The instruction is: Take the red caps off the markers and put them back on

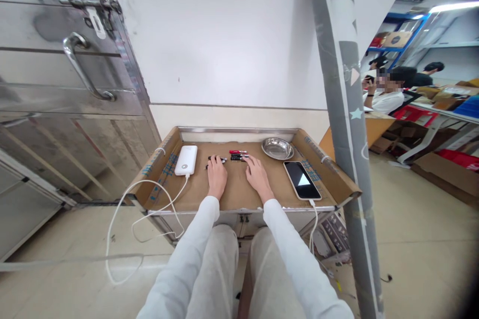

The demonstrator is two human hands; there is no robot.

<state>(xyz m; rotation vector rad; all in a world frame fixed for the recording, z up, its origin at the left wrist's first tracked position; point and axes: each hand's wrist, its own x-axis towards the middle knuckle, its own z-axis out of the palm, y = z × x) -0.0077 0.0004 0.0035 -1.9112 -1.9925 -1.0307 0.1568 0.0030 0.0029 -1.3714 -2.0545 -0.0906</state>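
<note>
My left hand (217,176) lies palm down on a cardboard-covered table (235,197), its fingers stretched forward and slightly apart. Its fingertips are over dark, pen-like sticks (223,159), partly hidden beneath them. My right hand (257,175) also lies palm down with fingers extended. Its fingertips reach the right end of a small group of black pen-like sticks (236,157). Just behind that group lies a red pen-like stick (237,152). Neither hand visibly grips anything.
A white power bank (186,160) with a white cable lies left. A round metal dish (277,148) and a plugged-in phone (302,180) are on the right. Raised cardboard sides edge the table. A wrapped grey pole (346,109) stands right; people (389,92) sit beyond it.
</note>
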